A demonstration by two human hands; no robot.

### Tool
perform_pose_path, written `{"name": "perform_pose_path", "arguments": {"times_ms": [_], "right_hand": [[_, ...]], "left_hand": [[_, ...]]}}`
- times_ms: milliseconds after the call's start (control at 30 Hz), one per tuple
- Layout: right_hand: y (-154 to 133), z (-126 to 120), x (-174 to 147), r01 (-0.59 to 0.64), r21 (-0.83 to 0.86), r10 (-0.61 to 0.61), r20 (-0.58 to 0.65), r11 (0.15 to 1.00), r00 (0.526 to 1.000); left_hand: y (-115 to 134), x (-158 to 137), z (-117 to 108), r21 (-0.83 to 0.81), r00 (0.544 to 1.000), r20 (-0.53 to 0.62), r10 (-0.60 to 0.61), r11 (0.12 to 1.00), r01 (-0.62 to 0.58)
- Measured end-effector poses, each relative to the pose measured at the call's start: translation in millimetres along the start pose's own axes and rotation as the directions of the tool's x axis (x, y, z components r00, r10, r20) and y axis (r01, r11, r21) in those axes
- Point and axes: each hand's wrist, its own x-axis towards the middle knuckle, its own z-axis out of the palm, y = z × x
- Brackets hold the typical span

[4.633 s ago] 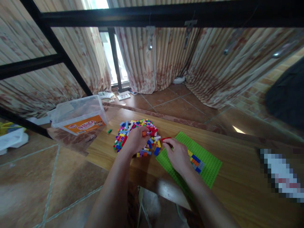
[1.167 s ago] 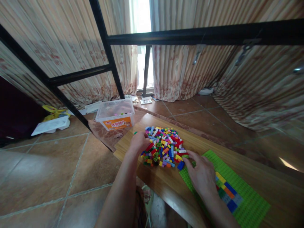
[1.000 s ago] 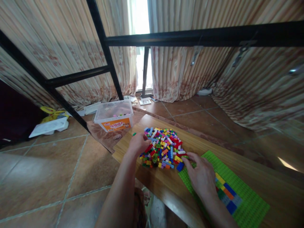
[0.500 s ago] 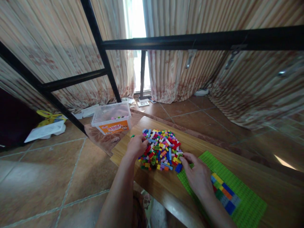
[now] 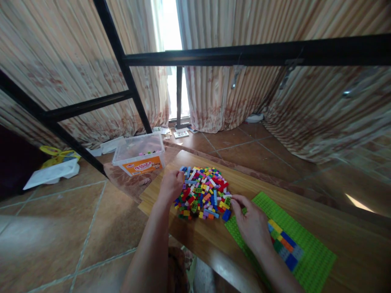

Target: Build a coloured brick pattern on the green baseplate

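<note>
A heap of small coloured toy bricks (image 5: 203, 193) lies on a wooden bench (image 5: 195, 244). At its left edge is my left hand (image 5: 171, 186), its fingers closed; what they grip, if anything, is too small to make out. My right hand (image 5: 252, 221) is at the heap's right edge, over the corner of a green baseplate (image 5: 314, 248). Its thumb and forefinger are pinched together beside a lime green brick (image 5: 227, 201); any piece between them is hidden. A block of joined coloured bricks (image 5: 285, 242) sits on the baseplate, partly behind my right wrist.
A clear plastic tub (image 5: 139, 156) with an orange label and some bricks inside stands on the floor beyond the bench. Black metal bars (image 5: 195, 57) cross in front of striped curtains (image 5: 214, 97). A white tray (image 5: 51, 174) and yellow item (image 5: 50, 151) lie at left.
The view has shifted slightly, so everything sits a little further left. My left hand's fingers have drawn together at the heap's edge, and my right thumb and forefinger have closed into a pinch.
</note>
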Motion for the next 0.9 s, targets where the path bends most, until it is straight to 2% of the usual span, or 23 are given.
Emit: {"name": "perform_pose_path", "arguments": {"times_ms": [167, 333, 500, 600, 700, 900], "right_hand": [[-8, -6, 0, -0.012, 0.126, 0.019, -0.056, 0.992, 0.998], [-18, -12, -3, 0.091, 0.304, -0.08, -0.048, 0.948, 0.996], [-20, -15, -3, 0.177, 0.315, -0.176, -0.033, 0.932, 0.984], [-18, -19, -2, 0.192, 0.282, -0.187, -0.045, 0.94, 0.981], [-15, -22, -1, 0.185, 0.239, -0.18, -0.046, 0.953, 0.983], [-12, -23, 0, 0.178, 0.181, -0.176, -0.025, 0.967, 0.984]], "left_hand": [[18, -14, 16, -0.369, 0.988, 0.087, 0.129, 0.925, -0.088], [43, -35, 41, -0.567, 0.905, 0.308, 0.293, 0.821, -0.073], [61, -51, 57, -0.678, 0.832, 0.43, 0.351, 0.734, 0.04], [70, -58, 60, -0.717, 0.801, 0.494, 0.339, 0.68, 0.154], [77, -64, 59, -0.71, 0.763, 0.559, 0.324, 0.663, 0.239], [78, -66, 62, -0.729, 0.741, 0.585, 0.329, 0.614, 0.303]]}}
